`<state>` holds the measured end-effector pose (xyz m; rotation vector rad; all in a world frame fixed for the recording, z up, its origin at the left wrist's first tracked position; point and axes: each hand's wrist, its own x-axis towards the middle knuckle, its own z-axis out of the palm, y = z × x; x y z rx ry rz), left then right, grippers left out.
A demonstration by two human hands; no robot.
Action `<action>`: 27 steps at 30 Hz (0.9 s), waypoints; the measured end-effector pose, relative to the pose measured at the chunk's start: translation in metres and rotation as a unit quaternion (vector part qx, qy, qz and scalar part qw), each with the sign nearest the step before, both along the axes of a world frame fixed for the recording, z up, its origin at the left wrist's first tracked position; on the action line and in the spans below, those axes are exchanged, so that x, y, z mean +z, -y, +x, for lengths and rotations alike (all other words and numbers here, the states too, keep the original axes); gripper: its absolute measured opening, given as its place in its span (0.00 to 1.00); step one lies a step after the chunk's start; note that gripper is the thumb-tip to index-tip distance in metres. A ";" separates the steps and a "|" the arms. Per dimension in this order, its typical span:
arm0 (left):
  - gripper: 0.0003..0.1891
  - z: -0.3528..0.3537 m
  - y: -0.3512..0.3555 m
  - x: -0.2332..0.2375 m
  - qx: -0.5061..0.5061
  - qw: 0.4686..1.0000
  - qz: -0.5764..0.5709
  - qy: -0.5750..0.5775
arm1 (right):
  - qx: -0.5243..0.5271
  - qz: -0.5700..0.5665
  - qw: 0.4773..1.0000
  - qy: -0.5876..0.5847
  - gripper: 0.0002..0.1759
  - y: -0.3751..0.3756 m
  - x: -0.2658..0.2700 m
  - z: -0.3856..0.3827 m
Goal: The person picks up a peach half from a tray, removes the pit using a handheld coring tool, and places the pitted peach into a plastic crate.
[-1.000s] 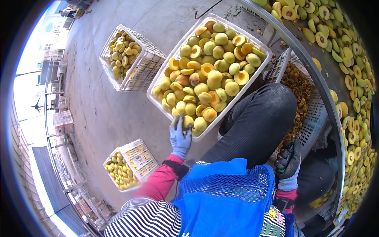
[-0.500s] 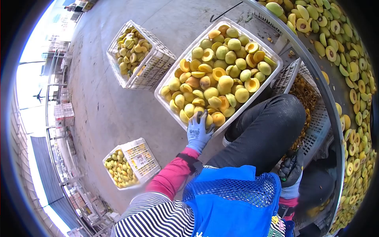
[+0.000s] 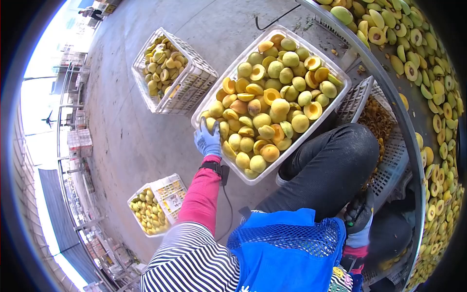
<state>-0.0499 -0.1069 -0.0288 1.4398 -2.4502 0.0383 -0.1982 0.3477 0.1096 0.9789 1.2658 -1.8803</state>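
My left hand, in a light blue and grey work glove, is at the left edge of a large white crate. Its fingers are apart and reach over the rim onto the fruit there; I see nothing lifted in them. Yellow-green, apricot-like stone fruit fills the crate, some whole and some halved with hollows showing. Low at my right side, my right hand wears a glove with a dark palm. Its fingers are curled in, with a small green spot beside them; what they hold is not clear.
A metal-edged table on the right is covered with halved fruit. Beneath its edge a crate holds brown pits or scraps. Further left on the concrete floor stand a white crate of fruit and a smaller one. A black cable lies near my left arm.
My left hand has moved left from the crate's near corner to its left edge. The fruit it was touching at that corner lies in the crate. My right hand stays about the same.
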 end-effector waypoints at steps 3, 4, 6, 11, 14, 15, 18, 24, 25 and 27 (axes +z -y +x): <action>0.36 0.007 0.007 0.010 -0.026 0.995 0.094 0.024 | 0.066 0.092 0.967 -0.228 0.21 0.007 0.000 0.009; 0.36 0.005 0.009 0.028 -0.025 0.984 0.156 0.079 | 0.050 0.079 0.980 -0.178 0.21 0.009 0.003 0.004; 0.35 0.012 0.022 0.028 -0.042 0.990 0.115 0.074 | 0.025 0.069 0.989 -0.125 0.21 0.006 0.009 -0.003; 0.33 -0.029 0.063 0.024 -0.091 0.989 0.020 -0.117 | 0.021 0.067 0.997 -0.043 0.22 -0.009 0.002 -0.002; 0.33 -0.051 0.074 -0.009 -0.058 0.992 0.081 0.076 | 0.069 0.093 0.990 -0.079 0.23 -0.004 0.003 0.001; 0.33 -0.055 0.071 -0.013 -0.060 0.992 0.085 0.072 | 0.068 0.098 0.989 -0.082 0.23 -0.003 0.004 -0.001; 0.32 -0.054 0.069 -0.015 -0.058 0.994 0.047 0.081 | 0.093 0.102 0.987 -0.085 0.22 0.004 0.001 -0.002; 0.30 -0.068 0.069 -0.025 -0.061 0.994 -0.038 0.077 | 0.157 0.063 0.971 -0.171 0.26 0.027 -0.006 -0.004; 0.30 -0.075 0.071 -0.029 -0.064 0.995 -0.036 0.070 | 0.137 0.069 0.975 -0.162 0.25 0.032 -0.007 -0.007; 0.30 -0.069 0.070 -0.028 -0.055 0.994 -0.044 0.082 | 0.119 0.076 0.979 -0.149 0.24 0.029 0.000 -0.008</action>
